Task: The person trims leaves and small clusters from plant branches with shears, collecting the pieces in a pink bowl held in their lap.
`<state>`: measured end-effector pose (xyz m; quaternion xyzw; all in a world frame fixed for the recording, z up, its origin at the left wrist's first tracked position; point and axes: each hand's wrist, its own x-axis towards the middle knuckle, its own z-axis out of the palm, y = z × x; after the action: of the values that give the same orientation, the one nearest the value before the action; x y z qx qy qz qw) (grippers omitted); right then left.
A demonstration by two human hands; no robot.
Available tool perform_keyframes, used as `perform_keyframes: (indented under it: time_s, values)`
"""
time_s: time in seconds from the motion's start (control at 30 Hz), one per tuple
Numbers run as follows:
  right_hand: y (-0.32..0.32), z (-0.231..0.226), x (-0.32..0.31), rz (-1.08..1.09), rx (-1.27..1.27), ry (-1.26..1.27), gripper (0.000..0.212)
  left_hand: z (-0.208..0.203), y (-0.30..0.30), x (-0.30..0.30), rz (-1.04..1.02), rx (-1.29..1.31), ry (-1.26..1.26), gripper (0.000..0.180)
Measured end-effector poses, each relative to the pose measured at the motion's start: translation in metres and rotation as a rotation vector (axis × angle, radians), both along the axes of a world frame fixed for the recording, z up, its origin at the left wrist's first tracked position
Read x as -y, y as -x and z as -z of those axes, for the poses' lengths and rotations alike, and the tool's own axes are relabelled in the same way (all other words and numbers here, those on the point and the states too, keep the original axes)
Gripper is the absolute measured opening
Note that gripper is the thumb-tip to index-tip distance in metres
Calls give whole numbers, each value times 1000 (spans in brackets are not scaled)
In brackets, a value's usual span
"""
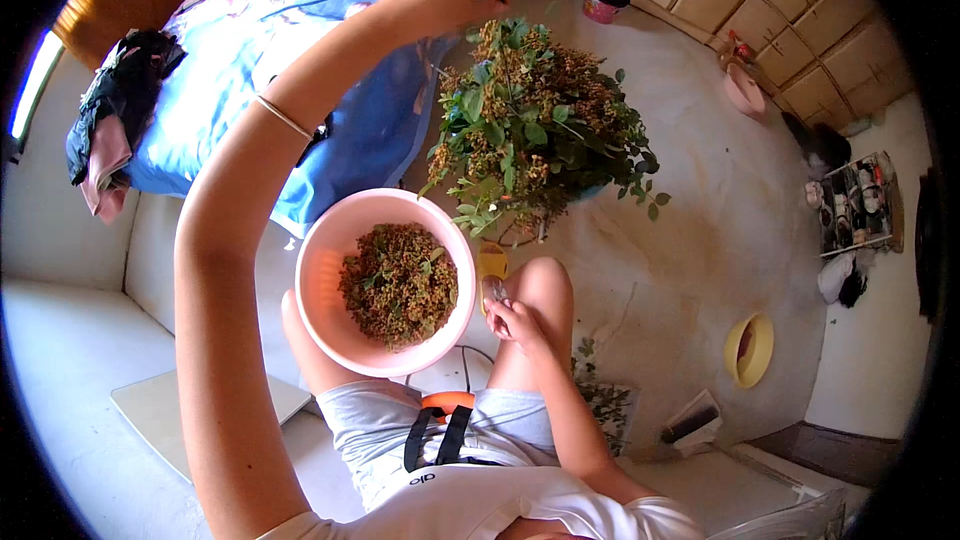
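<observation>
Leafy, berried branches (535, 125) heap beside a pink basin (322, 285).

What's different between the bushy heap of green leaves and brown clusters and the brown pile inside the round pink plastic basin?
The bushy green-and-brown heap shows many leaves; the brown pile shows only a few.
The heap sprawls, with leafy stems poking outward; the pile sits compactly within the round pink plastic basin.
The heap looks larger than the pile.
Both contain small brownish clusters.
</observation>
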<state>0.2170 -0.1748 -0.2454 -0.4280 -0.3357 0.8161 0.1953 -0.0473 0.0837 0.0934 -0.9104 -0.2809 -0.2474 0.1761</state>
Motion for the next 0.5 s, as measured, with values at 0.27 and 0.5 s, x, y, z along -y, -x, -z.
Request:
perform_keyframes:
  time_s: [0.27,0.5]
  values:
    - [-11,-41,11,63,-26,-13,35,-54,2,30,-32,42,-97,10]
    - [-47,-114,-18,232,-98,-423,21,-78,5,62,-159,135,-44,13]
